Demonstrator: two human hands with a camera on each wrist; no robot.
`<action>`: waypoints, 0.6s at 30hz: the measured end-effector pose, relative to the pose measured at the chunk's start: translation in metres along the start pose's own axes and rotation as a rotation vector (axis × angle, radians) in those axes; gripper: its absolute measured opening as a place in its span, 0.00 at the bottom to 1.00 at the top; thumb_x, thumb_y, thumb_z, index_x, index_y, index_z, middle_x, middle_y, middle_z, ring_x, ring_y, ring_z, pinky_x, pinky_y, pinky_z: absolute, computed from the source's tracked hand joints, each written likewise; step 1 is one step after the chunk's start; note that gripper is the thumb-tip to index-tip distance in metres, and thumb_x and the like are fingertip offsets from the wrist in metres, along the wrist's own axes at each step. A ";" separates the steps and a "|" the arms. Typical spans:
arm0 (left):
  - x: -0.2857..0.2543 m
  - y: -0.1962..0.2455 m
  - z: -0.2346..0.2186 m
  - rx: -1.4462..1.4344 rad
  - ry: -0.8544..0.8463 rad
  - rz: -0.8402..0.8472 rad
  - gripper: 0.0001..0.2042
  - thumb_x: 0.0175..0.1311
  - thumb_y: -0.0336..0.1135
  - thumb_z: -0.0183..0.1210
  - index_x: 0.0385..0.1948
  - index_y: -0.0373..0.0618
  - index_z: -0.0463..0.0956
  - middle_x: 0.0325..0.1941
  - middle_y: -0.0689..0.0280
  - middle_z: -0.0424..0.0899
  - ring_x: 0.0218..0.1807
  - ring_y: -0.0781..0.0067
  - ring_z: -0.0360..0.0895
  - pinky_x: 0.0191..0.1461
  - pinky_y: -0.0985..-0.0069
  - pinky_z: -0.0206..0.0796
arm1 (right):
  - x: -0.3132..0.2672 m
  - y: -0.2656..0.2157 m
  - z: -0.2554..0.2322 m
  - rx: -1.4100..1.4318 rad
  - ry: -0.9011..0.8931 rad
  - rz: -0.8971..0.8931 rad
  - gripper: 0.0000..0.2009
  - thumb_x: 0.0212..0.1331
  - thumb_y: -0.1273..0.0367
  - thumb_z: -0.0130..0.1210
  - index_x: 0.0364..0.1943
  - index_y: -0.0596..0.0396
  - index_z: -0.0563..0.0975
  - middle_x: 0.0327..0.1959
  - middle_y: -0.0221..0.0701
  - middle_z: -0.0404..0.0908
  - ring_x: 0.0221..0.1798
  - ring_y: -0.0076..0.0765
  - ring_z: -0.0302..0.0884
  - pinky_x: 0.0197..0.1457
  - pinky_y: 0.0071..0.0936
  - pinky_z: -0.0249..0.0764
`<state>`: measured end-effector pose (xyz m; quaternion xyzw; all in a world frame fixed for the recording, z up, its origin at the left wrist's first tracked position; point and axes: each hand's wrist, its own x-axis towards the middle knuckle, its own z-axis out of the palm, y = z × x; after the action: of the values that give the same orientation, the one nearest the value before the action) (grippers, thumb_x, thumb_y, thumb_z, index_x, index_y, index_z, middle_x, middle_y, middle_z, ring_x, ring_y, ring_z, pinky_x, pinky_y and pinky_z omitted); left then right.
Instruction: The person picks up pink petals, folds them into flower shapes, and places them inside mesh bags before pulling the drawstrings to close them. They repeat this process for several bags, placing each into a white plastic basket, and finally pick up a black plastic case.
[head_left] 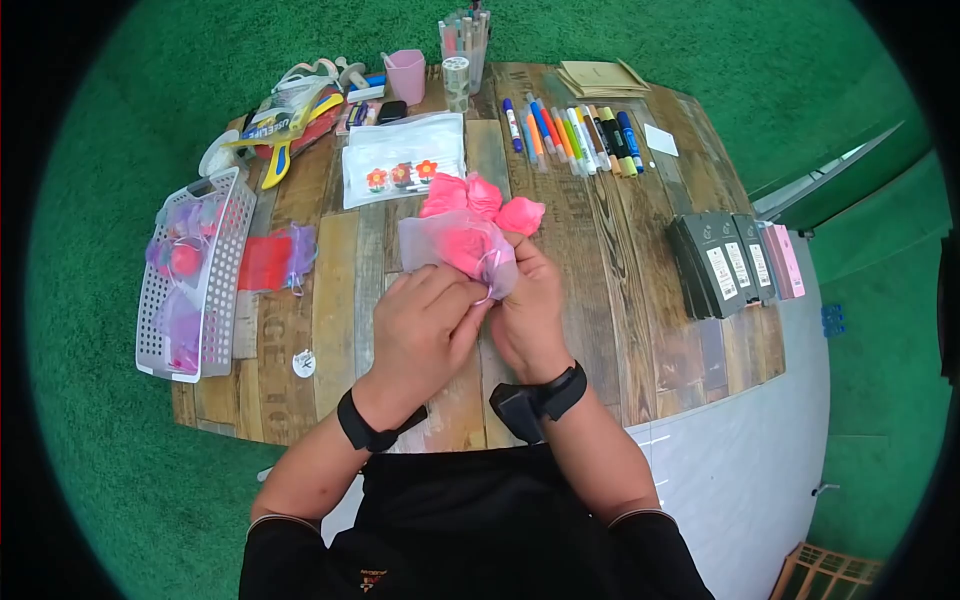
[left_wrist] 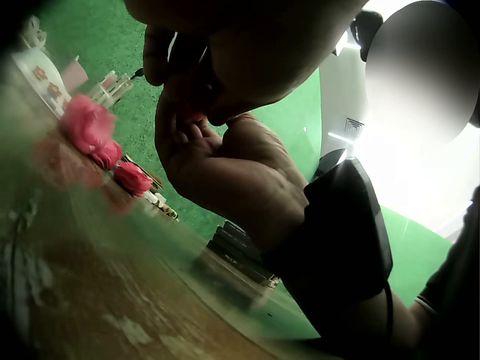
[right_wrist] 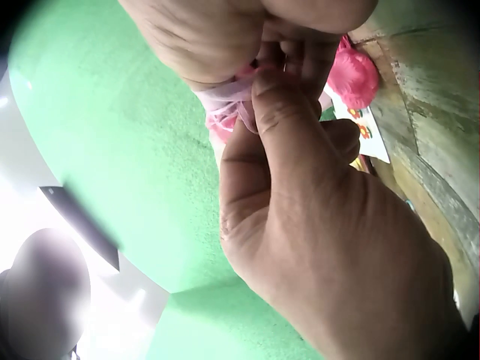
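Over the middle of the table, both hands hold a small sheer lilac organza bag [head_left: 425,240] with something bright pink showing through its mesh. My left hand [head_left: 425,325] pinches the bag's gathered mouth with thumb and fingers. Facing it, my right hand [head_left: 532,305] grips the same gathered end and its ribbon [right_wrist: 225,116]. Just beyond the bag lie several crumpled bright pink bundles [head_left: 520,215], which also show in the left wrist view as pink lumps [left_wrist: 88,126]. The fingers partly hide the bag's mouth.
At left stands a white perforated basket [head_left: 215,290] of filled organza bags, with a red-filled bag [head_left: 268,262] beside it. A flower-print white pouch [head_left: 400,150], coloured markers [head_left: 575,135] and a pink cup [head_left: 405,75] lie farther back. Black boxes [head_left: 715,265] stand at right.
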<state>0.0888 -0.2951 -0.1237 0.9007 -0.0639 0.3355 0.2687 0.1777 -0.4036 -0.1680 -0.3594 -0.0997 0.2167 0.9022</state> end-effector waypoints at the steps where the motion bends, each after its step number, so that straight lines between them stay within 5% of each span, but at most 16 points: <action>1: 0.001 0.002 -0.001 0.000 -0.005 -0.007 0.09 0.55 0.23 0.73 0.36 0.42 0.84 0.37 0.60 0.85 0.41 0.53 0.84 0.45 0.62 0.73 | 0.001 -0.002 0.002 0.026 0.006 0.020 0.12 0.72 0.75 0.63 0.56 0.63 0.82 0.50 0.33 0.90 0.49 0.23 0.87 0.54 0.23 0.83; 4: -0.005 0.007 -0.016 -0.129 -0.093 -0.042 0.12 0.57 0.25 0.74 0.42 0.42 0.84 0.42 0.59 0.85 0.46 0.58 0.85 0.47 0.62 0.72 | 0.003 -0.005 -0.003 -0.125 0.002 -0.026 0.12 0.71 0.75 0.65 0.56 0.63 0.82 0.50 0.32 0.90 0.49 0.22 0.86 0.54 0.23 0.82; 7: -0.007 0.004 -0.047 -0.074 0.164 -0.144 0.18 0.60 0.29 0.75 0.51 0.42 0.82 0.46 0.62 0.84 0.48 0.62 0.84 0.48 0.65 0.75 | 0.002 -0.011 -0.007 -0.272 -0.001 -0.077 0.12 0.70 0.76 0.65 0.55 0.63 0.82 0.49 0.31 0.90 0.49 0.21 0.86 0.54 0.23 0.82; 10: 0.009 -0.032 -0.048 -0.415 0.234 -0.377 0.27 0.61 0.31 0.76 0.62 0.40 0.76 0.53 0.60 0.83 0.55 0.63 0.82 0.55 0.65 0.78 | 0.003 -0.015 -0.007 -0.313 -0.066 -0.041 0.12 0.69 0.77 0.65 0.54 0.62 0.82 0.49 0.30 0.90 0.49 0.21 0.86 0.55 0.24 0.83; 14: 0.013 -0.050 -0.050 -1.084 -0.195 -0.709 0.26 0.69 0.31 0.73 0.67 0.39 0.74 0.57 0.63 0.86 0.55 0.72 0.84 0.58 0.70 0.79 | 0.002 -0.016 -0.002 -0.351 -0.173 -0.006 0.12 0.69 0.78 0.65 0.55 0.61 0.82 0.50 0.30 0.89 0.50 0.22 0.86 0.56 0.24 0.83; 18: 0.017 -0.051 -0.043 -0.967 -0.248 -0.748 0.19 0.69 0.33 0.75 0.58 0.40 0.82 0.50 0.70 0.88 0.52 0.79 0.84 0.59 0.75 0.78 | 0.005 -0.016 -0.004 -0.366 -0.193 -0.034 0.12 0.68 0.78 0.66 0.54 0.61 0.82 0.50 0.29 0.88 0.50 0.22 0.86 0.56 0.24 0.83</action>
<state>0.0927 -0.2284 -0.1079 0.6707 0.0805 0.0447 0.7360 0.1882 -0.4141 -0.1602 -0.4931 -0.2294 0.2130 0.8117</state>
